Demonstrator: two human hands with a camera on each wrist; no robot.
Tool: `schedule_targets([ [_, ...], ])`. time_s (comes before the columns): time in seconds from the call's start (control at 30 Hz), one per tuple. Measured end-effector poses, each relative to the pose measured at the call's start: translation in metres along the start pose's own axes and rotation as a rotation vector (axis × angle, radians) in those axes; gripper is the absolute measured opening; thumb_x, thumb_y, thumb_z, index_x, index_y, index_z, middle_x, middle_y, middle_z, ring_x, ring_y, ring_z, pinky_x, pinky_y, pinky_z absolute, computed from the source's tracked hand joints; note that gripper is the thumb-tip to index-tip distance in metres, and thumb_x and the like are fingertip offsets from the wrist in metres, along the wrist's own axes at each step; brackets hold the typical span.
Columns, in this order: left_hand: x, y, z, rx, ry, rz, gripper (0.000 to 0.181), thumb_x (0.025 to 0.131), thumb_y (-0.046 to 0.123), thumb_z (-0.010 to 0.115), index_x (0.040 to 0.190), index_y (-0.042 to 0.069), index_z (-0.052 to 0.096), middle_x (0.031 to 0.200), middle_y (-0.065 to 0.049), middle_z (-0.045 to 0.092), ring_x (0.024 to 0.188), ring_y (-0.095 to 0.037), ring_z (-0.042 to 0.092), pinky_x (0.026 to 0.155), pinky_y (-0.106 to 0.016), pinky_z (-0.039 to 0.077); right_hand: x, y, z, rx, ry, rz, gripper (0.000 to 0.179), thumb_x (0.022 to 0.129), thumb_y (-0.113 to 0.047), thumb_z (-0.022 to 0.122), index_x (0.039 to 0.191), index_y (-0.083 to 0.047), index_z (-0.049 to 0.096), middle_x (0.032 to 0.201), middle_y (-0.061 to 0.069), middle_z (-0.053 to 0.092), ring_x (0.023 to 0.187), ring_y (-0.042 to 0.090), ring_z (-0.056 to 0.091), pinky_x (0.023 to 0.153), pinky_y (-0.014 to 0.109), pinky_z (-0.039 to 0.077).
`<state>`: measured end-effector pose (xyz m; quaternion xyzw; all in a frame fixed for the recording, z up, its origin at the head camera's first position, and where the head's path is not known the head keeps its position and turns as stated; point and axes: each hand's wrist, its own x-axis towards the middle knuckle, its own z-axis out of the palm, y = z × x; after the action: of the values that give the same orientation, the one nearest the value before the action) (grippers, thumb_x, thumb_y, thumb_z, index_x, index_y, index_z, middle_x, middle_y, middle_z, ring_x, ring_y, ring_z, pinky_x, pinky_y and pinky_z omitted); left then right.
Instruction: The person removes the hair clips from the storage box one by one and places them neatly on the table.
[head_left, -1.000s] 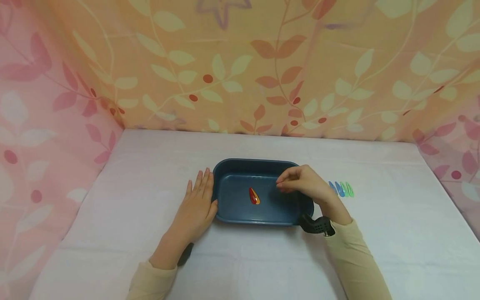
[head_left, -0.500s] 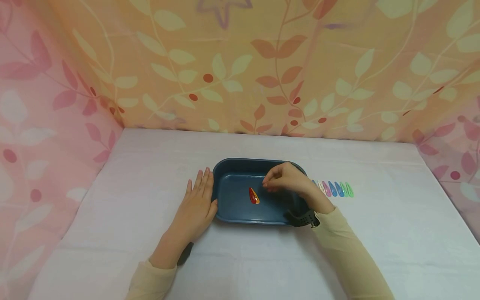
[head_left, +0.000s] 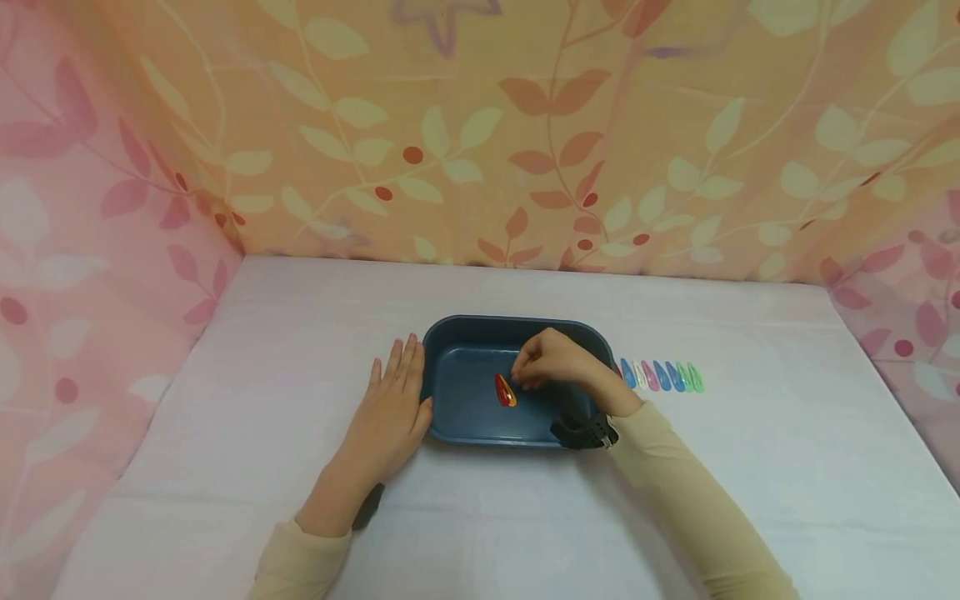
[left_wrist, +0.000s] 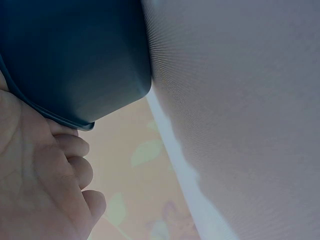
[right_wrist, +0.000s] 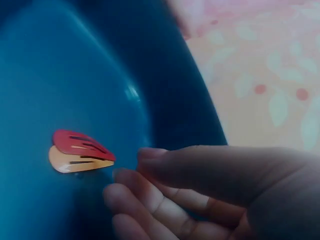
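Observation:
A dark blue tray [head_left: 487, 443] lies on the white cloth. On its floor lie a red snap hair clip [right_wrist: 80, 140] and a yellow-orange hair clip [right_wrist: 75, 161], overlapping, narrow ends together. My right hand [head_left: 558, 367] is over the tray, fingers loosely bent, fingertips just beside the clips' narrow ends. In the right wrist view the thumb and fingers appear apart from the clips, with nothing visible between them. My left hand [head_left: 390, 408] rests with straight fingers along the tray's left side; the left wrist view shows its palm against the rim.
Right of the tray, a row of several hair clips [head_left: 662, 375] in blue, white, pink and green lies on the cloth; the right forearm passes close to it. A floral curtain [head_left: 465, 167] stands behind, with pink sides left and right.
My right hand has moved left and slightly down within the tray, toward the red and yellow clips. More of the clip row at right shows now. The left hand stays put.

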<state>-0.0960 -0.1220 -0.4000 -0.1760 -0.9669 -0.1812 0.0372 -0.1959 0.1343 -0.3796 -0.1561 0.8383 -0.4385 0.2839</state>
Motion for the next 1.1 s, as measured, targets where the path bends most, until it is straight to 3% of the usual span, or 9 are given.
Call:
schedule_targets([
  [0.3, 0.001, -0.001, 0.000, 0.001, -0.006, -0.001, 0.069, 0.095, 0.021, 0.048, 0.147, -0.009, 0.015, 0.155, -0.019, 0.006, 0.143, -0.032, 0.003, 0.112, -0.053, 0.007, 0.004, -0.001, 0.000, -0.021, -0.080, 0.002, 0.007, 0.081, -0.002, 0.066, 0.078, 0.001, 0.072, 0.070, 0.005, 0.069, 0.060, 0.014, 0.065, 0.060, 0.029, 0.055],
  [0.77, 0.001, -0.001, 0.000, -0.001, 0.006, 0.014, 0.068, 0.094, 0.021, 0.047, 0.146, -0.010, 0.016, 0.155, -0.020, 0.008, 0.143, -0.033, 0.005, 0.111, -0.054, 0.009, 0.014, 0.000, 0.006, -0.081, -0.061, 0.113, 0.006, 0.078, -0.001, 0.071, 0.077, 0.005, 0.072, 0.065, 0.005, 0.067, 0.053, 0.011, 0.062, 0.054, 0.026, 0.054],
  [1.1, 0.000, 0.000, -0.001, 0.002, -0.002, 0.003, 0.069, 0.094, 0.021, 0.049, 0.146, -0.010, 0.016, 0.155, -0.020, 0.008, 0.143, -0.032, 0.004, 0.111, -0.054, 0.009, 0.016, -0.001, 0.007, -0.126, -0.064, 0.090, 0.007, 0.077, -0.002, 0.073, 0.072, 0.003, 0.072, 0.059, 0.004, 0.065, 0.050, 0.010, 0.060, 0.052, 0.026, 0.053],
])
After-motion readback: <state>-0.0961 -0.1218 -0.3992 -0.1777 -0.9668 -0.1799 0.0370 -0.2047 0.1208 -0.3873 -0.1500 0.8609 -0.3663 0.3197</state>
